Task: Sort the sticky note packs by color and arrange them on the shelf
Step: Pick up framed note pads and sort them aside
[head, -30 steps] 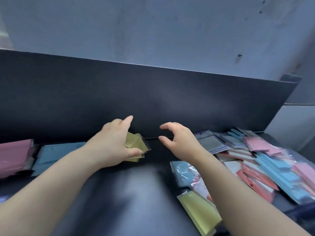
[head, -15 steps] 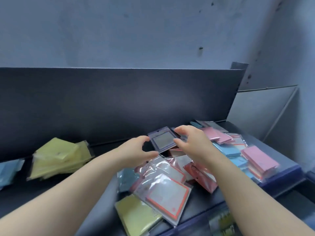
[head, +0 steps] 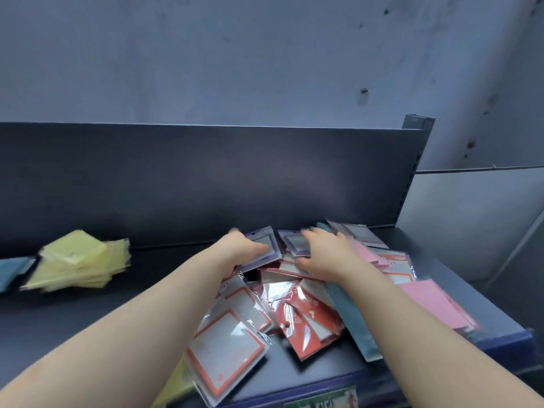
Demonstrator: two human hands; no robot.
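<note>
A mixed pile of sticky note packs (head: 309,316) lies on the right half of the dark shelf (head: 88,313): red, red-bordered white, pink and light blue. My left hand (head: 244,251) grips a purple-edged pack (head: 263,245) at the back of the pile, thumb on top. Right beside it, my right hand (head: 323,251) curls its fingers over a second purple-edged pack (head: 294,244). Both hands are blurred by motion. A sorted yellow stack (head: 76,260) sits at the left, with a blue pack (head: 11,272) at the frame's left edge.
The dark back panel (head: 206,178) rises behind the shelf, with a metal upright (head: 418,128) at its right end. A lone yellow pack (head: 176,387) pokes out under my left forearm near the front lip (head: 323,387). Bare shelf lies between the yellow stack and the pile.
My left hand left the yellow stack and both hands travelled right to the mixed pile. They now hold purple-edged packs at its back.
</note>
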